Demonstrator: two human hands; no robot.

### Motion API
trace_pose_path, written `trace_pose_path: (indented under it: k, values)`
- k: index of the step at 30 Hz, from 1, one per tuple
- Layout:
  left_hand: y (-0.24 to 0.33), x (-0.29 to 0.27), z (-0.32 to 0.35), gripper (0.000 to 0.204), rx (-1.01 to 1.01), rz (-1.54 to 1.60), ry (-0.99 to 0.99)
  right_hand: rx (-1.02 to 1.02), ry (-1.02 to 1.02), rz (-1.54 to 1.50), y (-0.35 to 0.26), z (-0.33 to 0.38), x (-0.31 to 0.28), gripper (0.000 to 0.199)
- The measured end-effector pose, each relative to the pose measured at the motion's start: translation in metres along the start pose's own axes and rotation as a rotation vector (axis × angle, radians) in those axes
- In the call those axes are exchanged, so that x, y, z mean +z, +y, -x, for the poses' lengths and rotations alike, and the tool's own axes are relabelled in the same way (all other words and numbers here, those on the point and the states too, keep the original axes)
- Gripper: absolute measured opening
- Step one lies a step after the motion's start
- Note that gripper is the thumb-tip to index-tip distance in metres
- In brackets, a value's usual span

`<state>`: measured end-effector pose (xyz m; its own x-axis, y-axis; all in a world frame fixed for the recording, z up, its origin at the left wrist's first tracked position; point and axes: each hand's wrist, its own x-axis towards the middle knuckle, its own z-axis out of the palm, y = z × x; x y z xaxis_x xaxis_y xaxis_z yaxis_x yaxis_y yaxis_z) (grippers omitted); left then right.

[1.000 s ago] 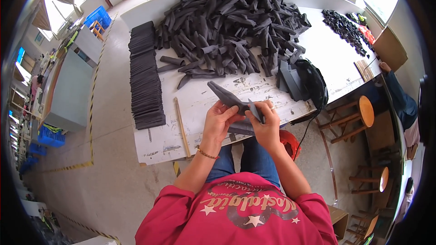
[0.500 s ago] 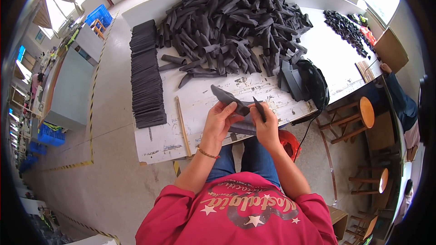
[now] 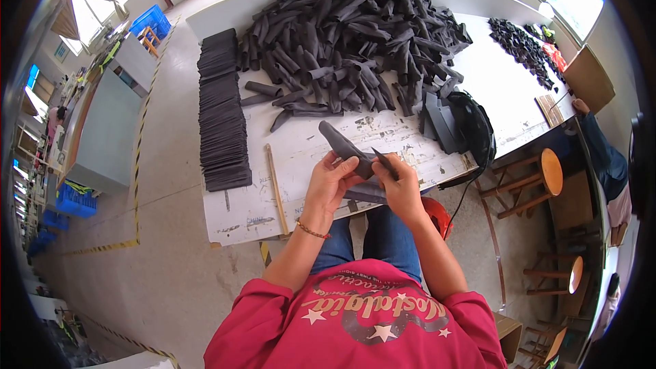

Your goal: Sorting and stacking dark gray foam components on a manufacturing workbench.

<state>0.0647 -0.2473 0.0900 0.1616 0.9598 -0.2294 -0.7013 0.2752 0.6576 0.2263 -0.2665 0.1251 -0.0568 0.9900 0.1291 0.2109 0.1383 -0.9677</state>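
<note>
My left hand (image 3: 333, 181) is closed around a dark grey rolled cloth piece (image 3: 339, 142), which points up and away to the left over the table's front edge. Close to its near end, my right hand (image 3: 402, 188) is closed on a slim black pointed tool (image 3: 384, 161); its exact kind is too small to tell. Another dark cloth piece (image 3: 367, 193) lies below my hands at the table edge. A large heap of similar dark rolled pieces (image 3: 342, 34) covers the far part of the white table (image 3: 232, 222).
A long stack of flat dark pieces (image 3: 224, 116) runs along the table's left side, beside a thin wooden stick (image 3: 277, 188). Right of my hands lies a black bag-like item (image 3: 471, 126) with a hanging cord. Wooden stools (image 3: 550, 171) and a person's sleeve (image 3: 601, 150) are at the right.
The rolled cloth in my left hand has turned more upright. My right hand's pointed tool has tilted left, closer to the near end of the cloth.
</note>
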Motion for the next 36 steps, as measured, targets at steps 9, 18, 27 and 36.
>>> trace_pose_path:
  k: [9, 18, 27, 36]
  values:
    - [-0.002, -0.002, 0.0, 0.035, 0.03, -0.039, 0.028, -0.057, 0.111, 0.001, -0.001, 0.001, 0.008, 0.011]
    - [-0.001, -0.012, 0.013, 0.043, 0.201, -0.063, -0.216, -0.452, 0.084, 0.166, -0.002, -0.003, -0.012, 0.017]
    - [0.001, -0.041, 0.023, 0.046, -0.294, -0.077, -0.581, -0.592, -0.152, 0.313, -0.006, -0.021, -0.035, 0.044]
    - [0.003, -0.026, 0.025, 0.026, -0.05, -0.088, -0.076, -0.494, -0.067, 0.733, 0.001, -0.022, -0.033, 0.054]
